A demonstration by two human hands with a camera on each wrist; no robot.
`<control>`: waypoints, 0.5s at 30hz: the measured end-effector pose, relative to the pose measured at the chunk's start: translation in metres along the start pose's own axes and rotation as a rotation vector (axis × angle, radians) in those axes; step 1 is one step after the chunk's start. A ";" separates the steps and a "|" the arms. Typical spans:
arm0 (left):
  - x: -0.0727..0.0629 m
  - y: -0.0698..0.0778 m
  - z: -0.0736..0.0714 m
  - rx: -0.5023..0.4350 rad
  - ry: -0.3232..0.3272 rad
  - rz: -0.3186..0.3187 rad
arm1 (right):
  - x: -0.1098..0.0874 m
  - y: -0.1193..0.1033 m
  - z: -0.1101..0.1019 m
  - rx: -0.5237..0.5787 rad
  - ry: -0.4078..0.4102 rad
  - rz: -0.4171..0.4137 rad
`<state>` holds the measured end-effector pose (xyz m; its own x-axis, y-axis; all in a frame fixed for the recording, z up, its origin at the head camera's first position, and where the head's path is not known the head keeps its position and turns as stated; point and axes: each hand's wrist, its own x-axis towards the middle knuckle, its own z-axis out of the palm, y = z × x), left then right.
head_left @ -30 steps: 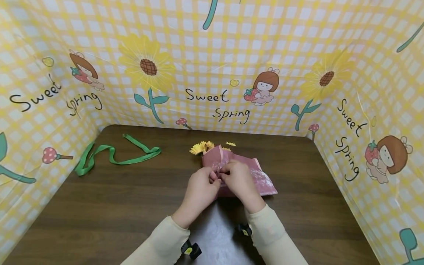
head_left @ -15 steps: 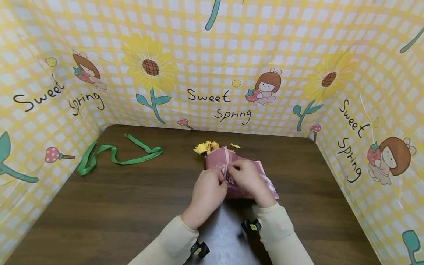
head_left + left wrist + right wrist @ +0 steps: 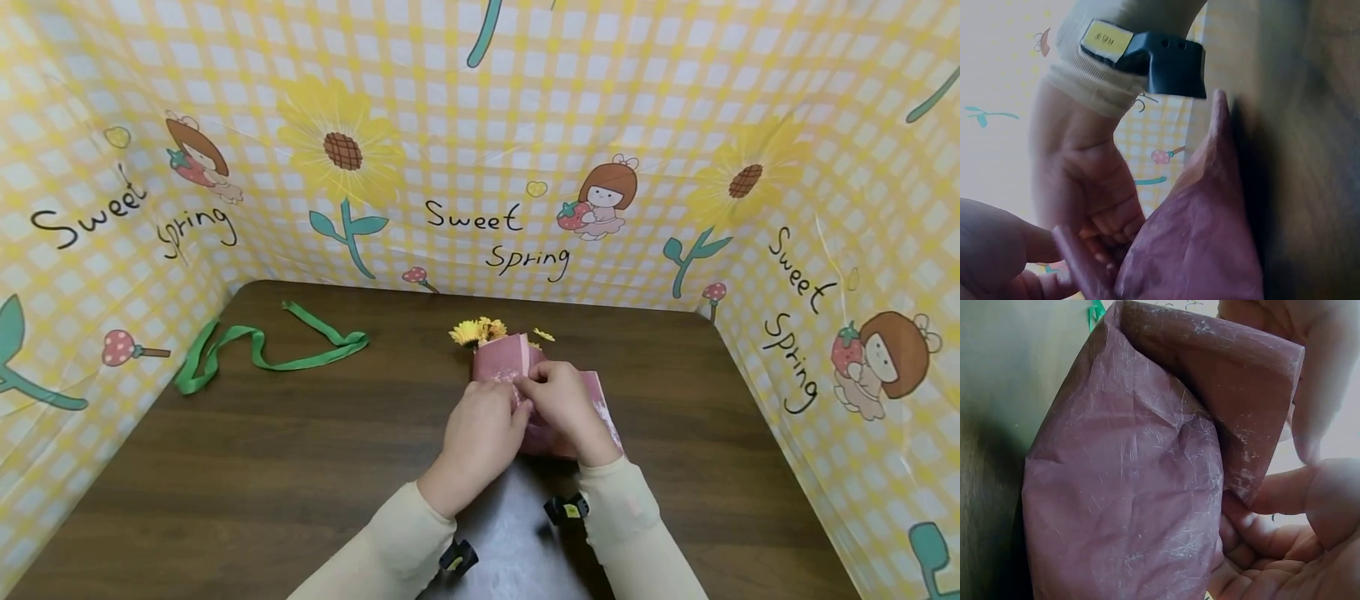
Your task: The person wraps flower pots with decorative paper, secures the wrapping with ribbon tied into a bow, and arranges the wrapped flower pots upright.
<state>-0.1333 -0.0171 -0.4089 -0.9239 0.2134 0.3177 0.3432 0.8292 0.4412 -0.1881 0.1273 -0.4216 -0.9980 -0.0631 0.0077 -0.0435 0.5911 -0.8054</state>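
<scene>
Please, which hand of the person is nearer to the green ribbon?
Left. The left hand grips the pink wrapping paper to the right of the green ribbon; the right hand pinches the paper farther right.

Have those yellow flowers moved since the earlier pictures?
Yes, to the right: in the head view, the yellow flowers now sit farther from the green ribbon, which has stayed put on the table.
</scene>
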 end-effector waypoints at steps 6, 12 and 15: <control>0.014 -0.010 -0.005 -0.052 -0.074 0.012 | 0.006 0.012 -0.006 0.043 -0.072 0.091; 0.026 -0.013 -0.009 -0.080 -0.193 -0.022 | 0.009 0.018 -0.015 0.063 -0.167 0.176; 0.030 -0.011 -0.012 -0.055 -0.224 -0.026 | 0.009 0.019 -0.017 0.078 -0.212 0.200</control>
<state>-0.1629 -0.0255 -0.3943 -0.9450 0.3067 0.1136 0.3216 0.8080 0.4938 -0.1991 0.1514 -0.4264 -0.9541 -0.1232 -0.2730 0.1646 0.5457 -0.8217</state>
